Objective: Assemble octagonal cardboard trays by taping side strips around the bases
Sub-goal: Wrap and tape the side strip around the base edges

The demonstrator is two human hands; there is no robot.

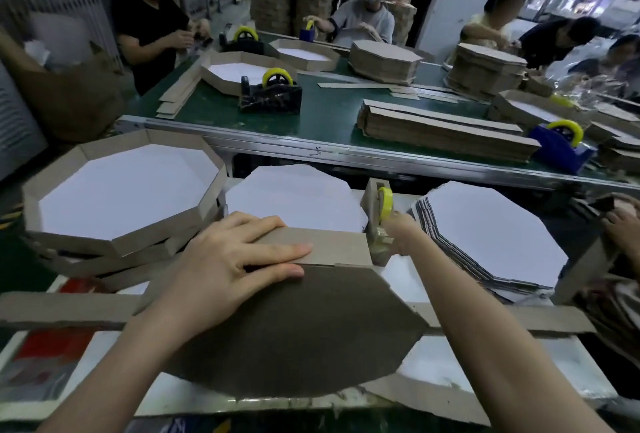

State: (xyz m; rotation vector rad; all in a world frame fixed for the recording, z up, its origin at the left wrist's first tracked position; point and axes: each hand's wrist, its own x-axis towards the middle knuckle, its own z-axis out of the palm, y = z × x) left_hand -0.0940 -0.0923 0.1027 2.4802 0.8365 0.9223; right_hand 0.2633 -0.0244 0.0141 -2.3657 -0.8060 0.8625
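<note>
I have the brown octagonal cardboard base (294, 328) lying in the lower middle of the frame. A long brown cardboard side strip (329, 245) runs across the frame, with one panel folded up against the base's far edge. My left hand (228, 259) lies flat, fingers straight, pressing that panel to the edge. My right hand (403, 233) reaches the tan tape dispenser with its yellow roll (385, 202) at centre right. Its fingers are blurred, so I cannot tell whether they pinch tape. I judge the card light and stiff, springy at its creases, and best held flat beside the fold. No writing is readable; a scribble on the metal rail (381, 155) is illegible.
</note>
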